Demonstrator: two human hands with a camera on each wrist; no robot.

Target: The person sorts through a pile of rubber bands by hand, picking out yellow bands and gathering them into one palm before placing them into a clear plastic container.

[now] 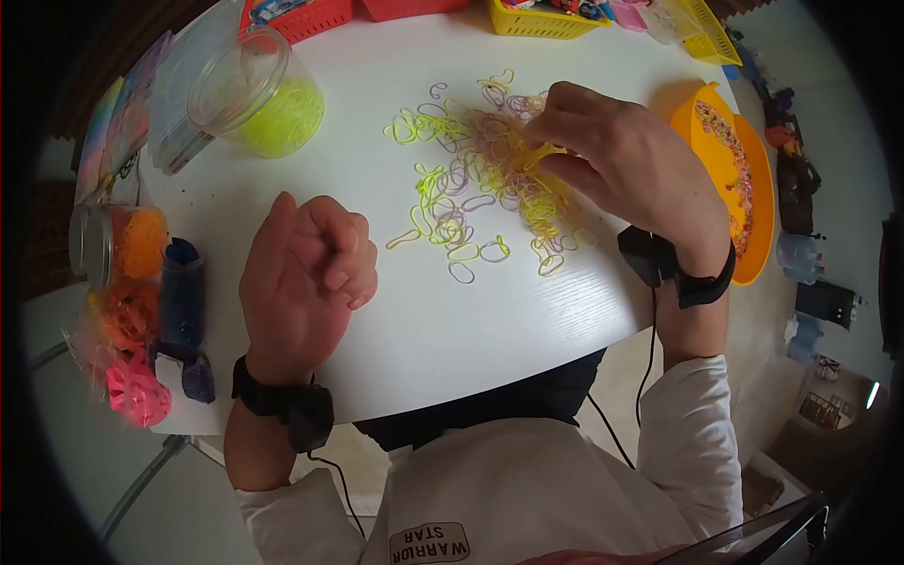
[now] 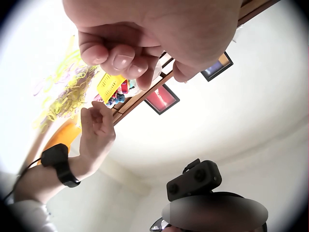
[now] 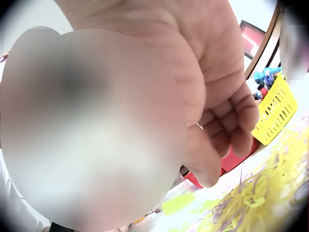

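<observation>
A loose pile of yellow and pale purple rubber bands (image 1: 513,169) lies spread on the white table (image 1: 424,339). At the pile's right side my right hand (image 1: 621,151) is over the bands, its fingers bent and pointing left. The right wrist view shows that hand's thumb (image 3: 205,164) near the curled fingers, with no band seen between them. My left hand (image 1: 315,264) is to the left of the pile, palm up, fingers loosely curled around nothing. Seen from the left wrist, its fingertips (image 2: 123,60) hang relaxed.
An uncapped clear jar (image 1: 301,94) of bright yellow-green bands stands back left. Packs of orange bands (image 1: 141,243) and pink ones (image 1: 138,391) line the left edge. An orange tray (image 1: 756,179) with small beads sits right. Red (image 1: 311,21) and yellow baskets (image 1: 541,24) stand behind.
</observation>
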